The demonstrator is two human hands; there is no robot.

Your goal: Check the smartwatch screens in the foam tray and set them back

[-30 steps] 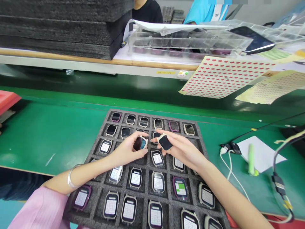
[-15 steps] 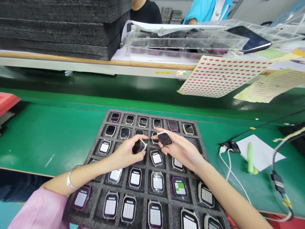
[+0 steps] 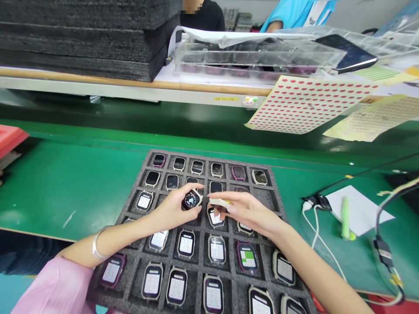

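One lit watch is sitting gripped between thumb and fingers of the left hand; one tilted watch is hanging just to its right, pinched by the right hand, edge running sideways, long axis hard to tell. Both are hovering over one foam tray; I'm counting six watches along its far row, while one phone is lying beyond.

Head camera looked forward and down.
It viewed the left hand and right hand closely from above, the tray beneath them, the shelf farther off.
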